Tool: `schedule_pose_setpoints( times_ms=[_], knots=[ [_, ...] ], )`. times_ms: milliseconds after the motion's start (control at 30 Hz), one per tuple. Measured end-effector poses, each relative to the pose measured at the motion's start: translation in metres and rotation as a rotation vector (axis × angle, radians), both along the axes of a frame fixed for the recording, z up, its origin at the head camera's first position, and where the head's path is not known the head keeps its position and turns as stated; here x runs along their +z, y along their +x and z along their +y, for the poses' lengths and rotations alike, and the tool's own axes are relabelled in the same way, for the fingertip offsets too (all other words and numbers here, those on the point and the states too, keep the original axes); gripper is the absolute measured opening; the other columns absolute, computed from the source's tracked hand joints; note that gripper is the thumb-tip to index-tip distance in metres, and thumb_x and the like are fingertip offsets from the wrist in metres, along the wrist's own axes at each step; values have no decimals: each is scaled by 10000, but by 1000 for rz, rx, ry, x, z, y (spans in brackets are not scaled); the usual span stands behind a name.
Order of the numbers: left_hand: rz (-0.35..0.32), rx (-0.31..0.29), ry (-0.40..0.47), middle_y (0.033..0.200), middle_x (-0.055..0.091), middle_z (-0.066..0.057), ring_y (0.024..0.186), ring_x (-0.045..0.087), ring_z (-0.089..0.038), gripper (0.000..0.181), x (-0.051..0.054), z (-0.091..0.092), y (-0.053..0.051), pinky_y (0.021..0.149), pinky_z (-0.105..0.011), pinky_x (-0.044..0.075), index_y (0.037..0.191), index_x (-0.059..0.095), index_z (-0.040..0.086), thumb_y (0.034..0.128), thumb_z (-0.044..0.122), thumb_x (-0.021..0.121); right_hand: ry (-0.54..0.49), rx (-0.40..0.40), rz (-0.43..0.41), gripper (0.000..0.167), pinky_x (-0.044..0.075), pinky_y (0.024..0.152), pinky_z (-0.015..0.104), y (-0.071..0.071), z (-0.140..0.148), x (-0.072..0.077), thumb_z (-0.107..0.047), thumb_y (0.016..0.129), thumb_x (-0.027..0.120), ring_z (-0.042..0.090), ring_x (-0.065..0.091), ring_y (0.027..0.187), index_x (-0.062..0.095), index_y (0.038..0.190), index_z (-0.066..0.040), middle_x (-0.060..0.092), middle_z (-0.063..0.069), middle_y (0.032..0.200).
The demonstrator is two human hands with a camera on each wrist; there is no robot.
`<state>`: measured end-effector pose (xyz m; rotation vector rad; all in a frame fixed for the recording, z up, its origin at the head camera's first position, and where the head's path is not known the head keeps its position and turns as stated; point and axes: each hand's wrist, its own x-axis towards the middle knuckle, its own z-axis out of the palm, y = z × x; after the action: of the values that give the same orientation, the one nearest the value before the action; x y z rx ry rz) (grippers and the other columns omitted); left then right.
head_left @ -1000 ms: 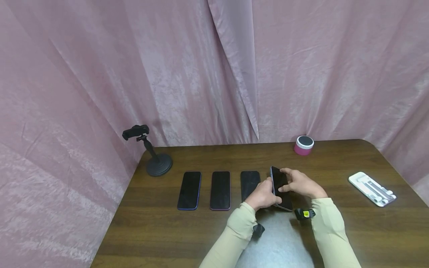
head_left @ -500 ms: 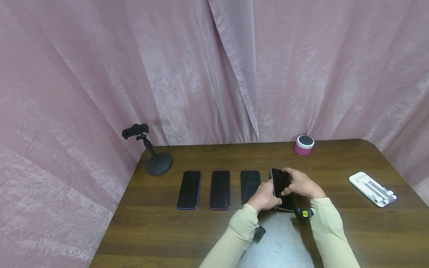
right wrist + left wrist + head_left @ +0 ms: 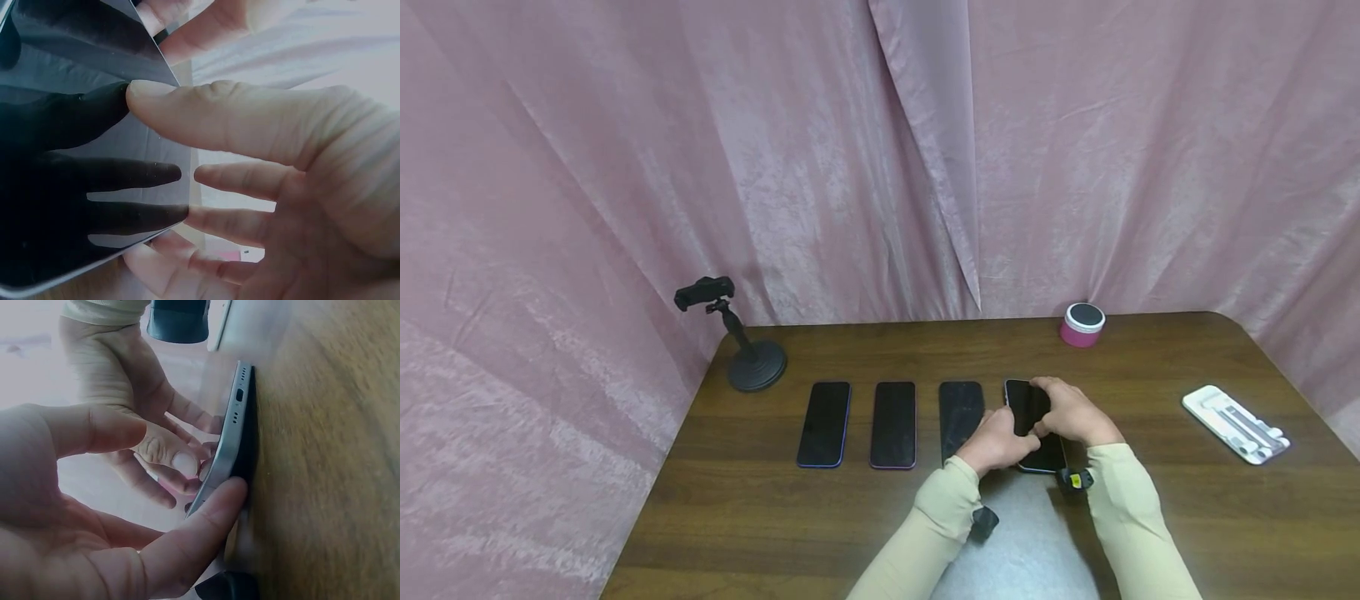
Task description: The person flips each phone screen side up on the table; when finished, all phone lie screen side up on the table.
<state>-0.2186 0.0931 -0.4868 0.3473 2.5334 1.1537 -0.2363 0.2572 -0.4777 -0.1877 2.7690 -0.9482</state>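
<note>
In the head view both hands are at the rightmost smartphone (image 3: pixel 1019 402), which lies almost flat, screen up. My left hand (image 3: pixel 1000 443) is at its left edge. The left wrist view shows a left finger (image 3: pixel 219 503) touching the phone's side, the thumb held apart from it. My right hand (image 3: pixel 1077 414) holds the phone by its upper right part. In the right wrist view the thumb (image 3: pixel 162 106) rests on the dark screen, and other fingers reach the edges. To the left lie a dark phone (image 3: pixel 960 408), a purple-edged phone (image 3: pixel 893 427) and a blue-edged phone (image 3: pixel 823 425).
A black phone stand (image 3: pixel 757 367) stands at the table's back left. A pink jar (image 3: pixel 1081 327) with a dark-topped lid sits at the back right. Further right lies a white flat item (image 3: pixel 1234 423) with grey bars. Behind the wooden table (image 3: pixel 737 517) hangs a pink curtain (image 3: pixel 820 167).
The rightmost phone has gone from tilted to nearly flat and straightened in line with the others. Both hands have drawn slightly closer together over it.
</note>
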Motion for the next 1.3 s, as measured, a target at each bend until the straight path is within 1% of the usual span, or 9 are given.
schedule_pose_setpoints(
  times_ms=[167,333,467,600,667,867,1000,1233,1300],
  knots=[
    [-17,8,-16,829,544,-49,711,509,-168,256,3,-2,2,614,-269,452,942,653,18,838,238,733,18,4,6,789,421,974,638,0,-2,0,29,648,819,483,526,1134,481,1347,166,503,375,1344],
    [-65,17,45,855,516,-65,691,510,-173,218,5,-3,3,567,-273,446,930,648,23,849,210,724,27,7,10,768,419,981,638,1,-4,2,40,659,806,492,519,1156,485,1345,167,495,375,1357],
    [-102,19,92,869,487,-76,622,522,-173,191,6,-4,4,502,-272,424,908,637,20,860,187,718,32,5,12,751,422,979,639,1,-5,3,51,673,798,492,518,1157,484,1345,168,490,377,1362],
    [-119,28,82,891,483,-86,546,530,-162,189,7,-3,5,458,-268,414,890,638,25,858,192,720,34,-1,9,757,428,970,640,3,-6,3,52,668,806,485,527,1132,484,1343,167,499,376,1349],
    [-130,32,76,919,479,-94,515,534,-167,212,7,-3,6,453,-266,419,927,640,13,859,196,724,35,-3,13,757,434,963,635,4,-6,3,55,660,803,480,532,1120,489,1339,168,506,375,1341],
    [-137,39,95,974,464,-107,559,533,-178,304,8,-1,7,478,-271,436,1061,636,-20,865,194,726,52,-2,37,725,429,970,637,6,-6,2,74,656,760,504,523,1153,499,1325,177,506,384,1336],
    [-116,22,59,979,469,-105,634,528,-187,351,8,-1,7,530,-277,454,1093,630,-33,872,220,730,55,-1,31,731,428,972,638,6,-5,1,63,658,771,511,518,1160,496,1325,181,499,391,1338],
    [-92,1,21,1131,509,-147,767,561,-206,576,8,-1,5,618,-288,483,1348,555,-57,895,264,709,42,-23,45,704,413,991,645,2,-4,-1,70,690,759,515,505,1184,492,1332,182,490,392,1350],
    [-89,-7,-2,1161,521,-156,821,571,-217,591,9,-1,5,656,-295,496,1363,548,-56,892,263,709,36,-21,42,704,411,994,645,2,-4,-3,58,698,770,516,506,1187,492,1333,183,488,392,1353]
  ],
)
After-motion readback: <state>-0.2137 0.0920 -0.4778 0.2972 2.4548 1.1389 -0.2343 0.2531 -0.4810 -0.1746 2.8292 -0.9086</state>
